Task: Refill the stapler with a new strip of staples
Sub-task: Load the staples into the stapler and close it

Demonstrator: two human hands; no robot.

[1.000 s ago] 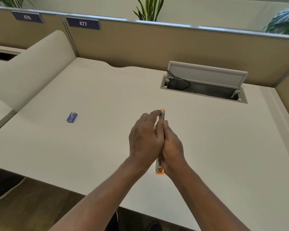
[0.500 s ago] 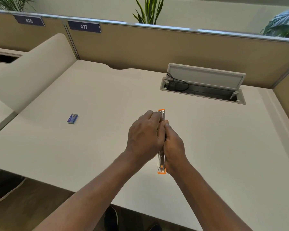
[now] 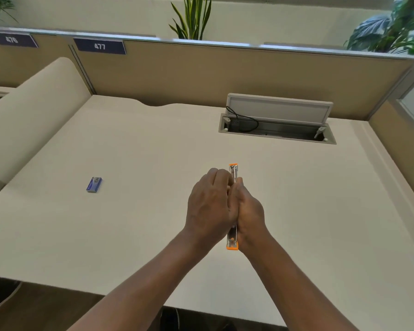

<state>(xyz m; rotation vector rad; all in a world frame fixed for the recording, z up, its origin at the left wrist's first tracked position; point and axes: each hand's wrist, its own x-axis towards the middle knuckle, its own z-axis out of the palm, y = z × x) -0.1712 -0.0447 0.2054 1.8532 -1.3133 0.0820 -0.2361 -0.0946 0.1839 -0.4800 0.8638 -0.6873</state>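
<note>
The orange stapler (image 3: pixel 232 238) is gripped by the left hand (image 3: pixel 208 206) and right hand (image 3: pixel 250 212) together. A blue staple box (image 3: pixel 94 185) is laid at nine o'clock

Bright, even light from overhead washes the desk (image 3: pixel 129 151), with only a soft shade along its left side by the curved divider (image 3: pixel 34 111). Behind the desk the metal rail (image 3: pixel 213 43) glares white and bends downward past its right corner, the number sign (image 3: pixel 99 46) looks smeared, and the stapler (image 3: pixel 233 172) over the desk's middle glints faintly.
</note>
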